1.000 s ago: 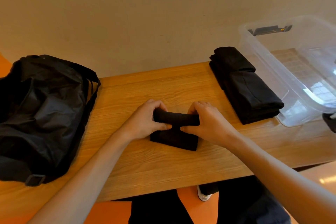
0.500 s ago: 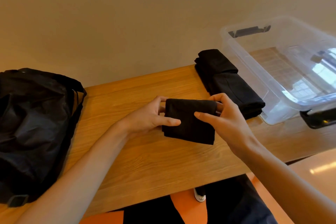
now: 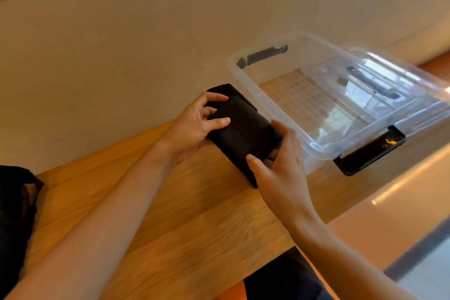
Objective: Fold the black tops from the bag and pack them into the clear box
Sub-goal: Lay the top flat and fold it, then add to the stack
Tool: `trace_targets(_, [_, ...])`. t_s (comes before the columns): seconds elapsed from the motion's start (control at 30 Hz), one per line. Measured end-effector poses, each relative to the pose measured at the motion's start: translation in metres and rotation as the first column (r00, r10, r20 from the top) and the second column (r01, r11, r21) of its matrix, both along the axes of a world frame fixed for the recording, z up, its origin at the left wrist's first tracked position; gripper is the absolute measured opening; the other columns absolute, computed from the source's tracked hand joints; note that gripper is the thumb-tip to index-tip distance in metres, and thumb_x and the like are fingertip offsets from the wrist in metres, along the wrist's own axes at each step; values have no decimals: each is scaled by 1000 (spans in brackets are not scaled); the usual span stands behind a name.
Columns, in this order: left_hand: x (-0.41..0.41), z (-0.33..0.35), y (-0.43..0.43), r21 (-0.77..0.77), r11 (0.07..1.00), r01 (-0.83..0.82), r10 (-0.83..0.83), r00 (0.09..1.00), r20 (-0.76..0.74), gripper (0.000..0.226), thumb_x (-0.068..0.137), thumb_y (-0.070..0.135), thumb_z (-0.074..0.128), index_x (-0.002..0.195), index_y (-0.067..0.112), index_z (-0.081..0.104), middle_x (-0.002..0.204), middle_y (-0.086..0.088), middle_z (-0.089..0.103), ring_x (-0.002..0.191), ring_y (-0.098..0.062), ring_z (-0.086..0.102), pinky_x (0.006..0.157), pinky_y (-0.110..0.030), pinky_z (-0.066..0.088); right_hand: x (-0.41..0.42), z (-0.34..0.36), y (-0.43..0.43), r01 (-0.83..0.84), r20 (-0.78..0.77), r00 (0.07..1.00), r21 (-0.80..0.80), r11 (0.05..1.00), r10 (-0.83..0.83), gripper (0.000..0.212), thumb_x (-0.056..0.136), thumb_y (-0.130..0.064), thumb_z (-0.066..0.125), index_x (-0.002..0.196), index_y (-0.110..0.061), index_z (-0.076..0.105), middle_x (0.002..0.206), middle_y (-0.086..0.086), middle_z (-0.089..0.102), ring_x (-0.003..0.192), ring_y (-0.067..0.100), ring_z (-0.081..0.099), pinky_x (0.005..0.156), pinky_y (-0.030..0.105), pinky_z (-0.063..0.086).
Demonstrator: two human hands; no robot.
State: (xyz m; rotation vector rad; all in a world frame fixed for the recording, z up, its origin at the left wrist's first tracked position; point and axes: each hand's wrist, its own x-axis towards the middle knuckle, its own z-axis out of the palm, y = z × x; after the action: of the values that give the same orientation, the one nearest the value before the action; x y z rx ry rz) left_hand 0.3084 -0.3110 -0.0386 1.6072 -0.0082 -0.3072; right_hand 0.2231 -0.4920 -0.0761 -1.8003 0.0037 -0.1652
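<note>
Fabric of the folded top (image 3: 243,134) is matte black and soft, formed into a compact rectangular block with rounded edges. It is held low over the worktop (image 3: 170,226), just beside the near-left wall of the clear box (image 3: 261,98).

The left hand (image 3: 192,129) grips its far left end, with the thumb laid flat on the upper face and the fingers curled around the edge. The right hand (image 3: 280,178) pinches the near right end, thumb on top and fingers tucked beneath.

More folded black cloth (image 3: 224,90) shows behind and below the block; contact between them cannot be determined.

The box is glossy transparent plastic with a gridded base, and a black latch handle (image 3: 263,55) is on its far end. The worktop is light wood with visible grain. A crumpled black bag (image 3: 14,202) lies at its left edge.
</note>
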Motion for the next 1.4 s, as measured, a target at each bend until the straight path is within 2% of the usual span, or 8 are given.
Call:
trace_targets(0.33, [29, -13, -21, 134, 989, 56, -56, 998, -5, 37, 98, 8, 64, 130, 28, 62, 124, -15, 64, 109, -26, 70, 87, -45, 62, -7, -7, 13, 114, -32, 993, 45, 992, -113, 61, 95, -17, 69, 148, -36, 44, 149, -23, 28, 136, 1, 43, 110, 25, 46])
trace_targets(0.57, [39, -15, -26, 119, 981, 151, -155, 988, 26, 37, 99, 8, 63, 132, 25, 62, 125, -9, 64, 110, -20, 70, 87, -41, 62, -11, -9, 16, 178, 11, 984, 67, 982, -179, 52, 95, -19, 68, 140, -37, 52, 154, -13, 37, 145, -1, 33, 117, 36, 40])
trace_targets(0.7, [43, -18, -34, 277, 948, 156, -190, 977, 100, 37, 98, 14, 65, 134, 25, 61, 118, 0, 64, 101, -13, 71, 78, -29, 62, -13, -13, 16, 212, 66, 975, 47, 976, -214, 48, 94, -19, 67, 137, -37, 54, 153, -10, 39, 146, 2, 33, 118, 35, 38])
trace_targets(0.83, [46, -24, -31, 672, 741, -6, -282, 905, 319, 42, 97, 30, 68, 138, 24, 60, 118, 9, 63, 108, -6, 61, 82, -19, 55, -13, -21, 16, 174, 32, 984, -28, 984, -173, 51, 94, -22, 66, 140, -38, 51, 157, -12, 33, 146, 4, 33, 117, 38, 39])
trace_targets(0.93, [40, -34, -26, 801, 539, -261, -403, 755, 517, 45, 95, 42, 66, 134, 19, 63, 123, 0, 63, 113, -17, 56, 87, -33, 54, -14, -31, 9, 209, 128, 976, -307, 928, -178, 51, 93, -24, 70, 141, -30, 54, 157, -4, 32, 134, 3, 35, 105, 27, 38])
trace_targets(1.1, [32, -42, -18, 853, 498, -159, -688, 527, 500, 53, 104, 46, 40, 147, 18, 54, 161, -8, 39, 150, -25, 31, 122, -45, 25, -4, -38, -4, 316, 374, 925, -669, 673, -64, 53, 92, -39, 63, 140, -16, 60, 151, 12, 47, 133, 31, 45, 107, 32, 27])
trace_targets(1.27, [30, -59, -1, 936, 337, -103, -783, 521, 340, 59, 107, 51, 24, 158, 25, 35, 169, -6, 20, 158, -23, 9, 128, -38, 3, 5, -48, -10, 226, 331, 942, -755, 616, 60, 59, 101, -50, 46, 150, -16, 51, 161, 11, 37, 155, 26, 22, 126, 44, 17])
trace_targets(1.4, [32, -65, 14, 945, 314, -92, -735, 607, 303, 62, 105, 56, 21, 162, 32, 19, 171, 0, 8, 158, -18, -3, 124, -26, -11, 0, -59, -14, 193, 310, 946, -780, 596, 98, 60, 103, -50, 43, 153, -18, 47, 163, 13, 34, 156, 26, 19, 127, 45, 14])
